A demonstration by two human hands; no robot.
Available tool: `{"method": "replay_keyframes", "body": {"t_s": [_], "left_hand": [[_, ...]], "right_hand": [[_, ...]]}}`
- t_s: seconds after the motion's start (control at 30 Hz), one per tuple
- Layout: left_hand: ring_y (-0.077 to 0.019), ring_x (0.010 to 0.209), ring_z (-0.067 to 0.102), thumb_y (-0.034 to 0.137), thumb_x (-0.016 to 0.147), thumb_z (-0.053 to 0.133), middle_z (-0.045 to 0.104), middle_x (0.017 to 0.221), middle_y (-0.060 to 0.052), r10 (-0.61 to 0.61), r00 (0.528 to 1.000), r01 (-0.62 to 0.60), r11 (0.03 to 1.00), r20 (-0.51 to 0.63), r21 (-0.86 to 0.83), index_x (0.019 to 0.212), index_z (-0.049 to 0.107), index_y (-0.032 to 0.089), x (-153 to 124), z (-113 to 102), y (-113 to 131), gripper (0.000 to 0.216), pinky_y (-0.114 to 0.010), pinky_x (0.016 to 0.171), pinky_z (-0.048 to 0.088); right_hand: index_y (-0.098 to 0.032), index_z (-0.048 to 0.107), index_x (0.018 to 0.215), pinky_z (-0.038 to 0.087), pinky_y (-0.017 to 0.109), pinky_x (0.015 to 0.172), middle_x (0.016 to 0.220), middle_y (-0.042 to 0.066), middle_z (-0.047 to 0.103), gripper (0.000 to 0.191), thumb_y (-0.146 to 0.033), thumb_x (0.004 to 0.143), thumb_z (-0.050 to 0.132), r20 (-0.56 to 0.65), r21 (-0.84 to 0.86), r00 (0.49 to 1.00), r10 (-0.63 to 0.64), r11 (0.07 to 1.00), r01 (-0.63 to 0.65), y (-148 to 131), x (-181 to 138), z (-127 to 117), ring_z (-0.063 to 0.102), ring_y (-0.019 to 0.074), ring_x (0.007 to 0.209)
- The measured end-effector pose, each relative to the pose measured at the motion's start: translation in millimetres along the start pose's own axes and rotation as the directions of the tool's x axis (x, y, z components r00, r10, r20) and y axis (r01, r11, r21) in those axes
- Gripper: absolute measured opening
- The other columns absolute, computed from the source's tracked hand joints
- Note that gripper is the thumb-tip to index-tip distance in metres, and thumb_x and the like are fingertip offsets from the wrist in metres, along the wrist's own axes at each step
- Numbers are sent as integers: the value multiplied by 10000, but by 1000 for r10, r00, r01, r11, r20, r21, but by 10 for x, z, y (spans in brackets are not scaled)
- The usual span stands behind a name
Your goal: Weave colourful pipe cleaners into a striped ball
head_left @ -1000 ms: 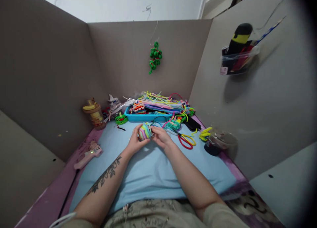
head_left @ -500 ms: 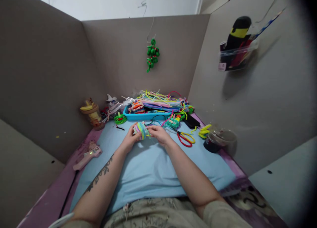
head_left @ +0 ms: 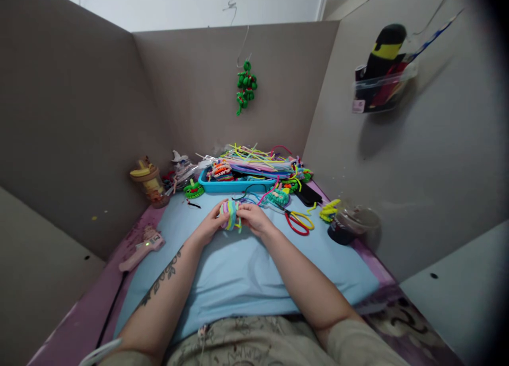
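Over the middle of the light blue cloth [head_left: 238, 265], both hands hold a small piece of pastel pipe-cleaner work [head_left: 229, 215] in lilac, yellow, green and aqua stripes. My left hand [head_left: 212, 224] is closed on its left side, thumb in front. The fingers of my right hand [head_left: 253, 217] pinch its right edge, where a thin green end hangs down. Exactly which strand the right fingertips grip is hidden. Just beyond the right hand lie a teal fuzzy piece [head_left: 279, 196] and scissors [head_left: 298, 221] with red and yellow handles.
A blue tray [head_left: 238, 186] heaped with pipe cleaners stands at the back, a green fuzzy figure [head_left: 193, 189] beside it. On the left are a pink glue gun [head_left: 143, 249] and a tan cup [head_left: 150, 183]; on the right, a dark-based cup [head_left: 344, 231] and a black phone-like slab [head_left: 308, 194].
The striped piece has moved slightly right and down and turned a little between my hands. Its green end now hangs lower, and my right hand has closed in against its edge.
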State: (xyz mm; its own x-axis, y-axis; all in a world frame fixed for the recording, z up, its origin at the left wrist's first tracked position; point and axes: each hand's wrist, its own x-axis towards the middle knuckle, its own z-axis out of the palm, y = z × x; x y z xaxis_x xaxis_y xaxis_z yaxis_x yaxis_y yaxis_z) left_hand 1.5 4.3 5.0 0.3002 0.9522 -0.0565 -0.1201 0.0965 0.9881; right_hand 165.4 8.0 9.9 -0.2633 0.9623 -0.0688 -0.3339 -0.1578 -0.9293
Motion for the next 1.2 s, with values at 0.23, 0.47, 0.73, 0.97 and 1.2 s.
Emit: {"method": "replay_keyframes", "body": {"t_s": [0.23, 0.47, 0.73, 0.97, 1.2], "left_hand": [[-245, 964, 600, 425, 675, 737, 557, 1277, -81, 3, 999, -2, 1000, 40, -24, 1294, 482, 259, 5, -37, -21, 690, -290, 700, 519], [-183, 869, 622, 438, 710, 711, 607, 1163, -65, -21, 1000, 22, 996, 9, -87, 1247, 502, 271, 17, -48, -4, 600, -257, 665, 523], [-126, 750, 617, 542, 747, 631, 639, 972, -36, -53, 998, 46, 985, -41, -165, 1169, 530, 241, 2, -70, -11, 528, -215, 605, 519], [-200, 891, 635, 525, 772, 610, 565, 1229, -68, -39, 999, 39, 960, 7, -277, 1317, 395, 321, -39, -113, 4, 621, -330, 682, 558], [-212, 910, 644, 475, 765, 626, 609, 1146, -74, -21, 995, -9, 950, -93, -311, 1223, 485, 246, 25, -243, 22, 531, -343, 735, 552]], "right_hand": [[-170, 500, 547, 423, 255, 529, 518, -44, 501, 340, -354, 501, 782, 45, 12, 999, 13, 1000, -14, 31, 2, -35, 489, 105, 516], [-165, 584, 661, 421, 268, 582, 599, -23, 562, 318, -395, 538, 767, 71, 4, 997, -44, 999, 43, 37, 16, -11, 512, 117, 559], [-146, 609, 614, 291, 221, 533, 521, -46, 498, 279, -413, 670, 669, 69, -360, 974, -214, 906, 224, 162, 69, -65, 395, 83, 523], [-163, 634, 597, 345, 237, 596, 627, -24, 541, 167, -317, 640, 682, 198, -493, 941, -275, 802, 338, 161, 18, 37, 464, 110, 610], [-186, 686, 836, 419, 294, 721, 832, 43, 661, 277, -423, 722, 597, -98, -493, 889, -447, 798, 347, 2, 138, -258, 565, 179, 776]]}}
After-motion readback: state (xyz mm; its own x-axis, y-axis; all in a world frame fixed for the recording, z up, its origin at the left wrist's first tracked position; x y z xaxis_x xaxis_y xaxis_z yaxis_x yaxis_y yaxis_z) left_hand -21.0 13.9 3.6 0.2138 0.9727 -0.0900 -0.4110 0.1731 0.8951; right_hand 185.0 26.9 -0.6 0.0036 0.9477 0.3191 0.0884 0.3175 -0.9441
